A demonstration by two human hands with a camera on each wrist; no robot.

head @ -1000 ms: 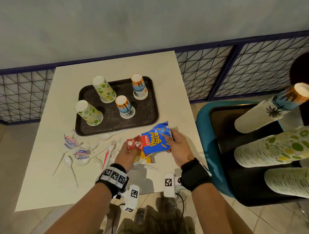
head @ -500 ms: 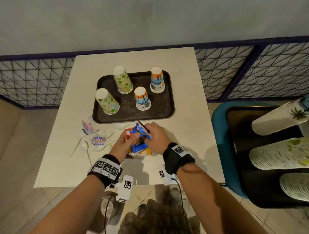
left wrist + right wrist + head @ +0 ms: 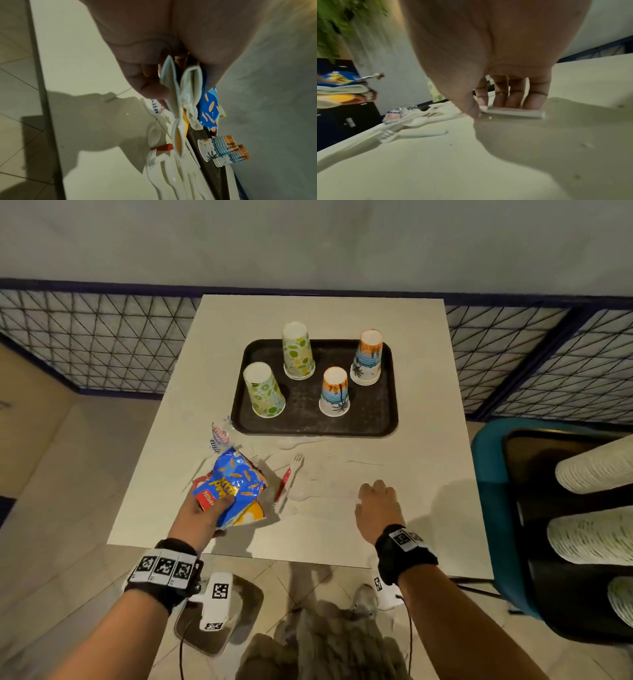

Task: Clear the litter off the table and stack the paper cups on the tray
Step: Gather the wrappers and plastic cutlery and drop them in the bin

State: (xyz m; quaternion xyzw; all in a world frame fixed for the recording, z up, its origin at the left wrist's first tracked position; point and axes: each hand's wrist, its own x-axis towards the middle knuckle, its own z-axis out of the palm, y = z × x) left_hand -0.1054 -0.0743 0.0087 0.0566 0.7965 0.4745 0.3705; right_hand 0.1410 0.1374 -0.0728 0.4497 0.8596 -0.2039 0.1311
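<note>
My left hand [image 3: 219, 508] grips a bundle of snack wrappers [image 3: 233, 484], blue on top with red and yellow beneath, just above the table's near left part. The left wrist view shows the fingers [image 3: 150, 86] pinching the folded wrappers [image 3: 209, 108]. My right hand [image 3: 375, 494] is down on the table to the right, its fingertips [image 3: 515, 100] touching a white plastic utensil handle [image 3: 513, 112]. A dark tray [image 3: 376, 419] carries two green-patterned cups [image 3: 263, 392] [image 3: 298, 352] and two blue-orange cups [image 3: 335, 392] [image 3: 368, 357], all upside down.
White forks and spoons [image 3: 298, 463], a red sachet [image 3: 286, 481] and clear printed wrappers [image 3: 219, 436] lie between the hands and the tray. A blue chair at the right holds a black tray with long cup stacks [image 3: 596, 470]. A wire fence [image 3: 102, 337] runs behind.
My right hand let go of the blue packet and moved right, down onto the white cutlery. The left hand now holds the blue packet with the other wrappers and has shifted left.
</note>
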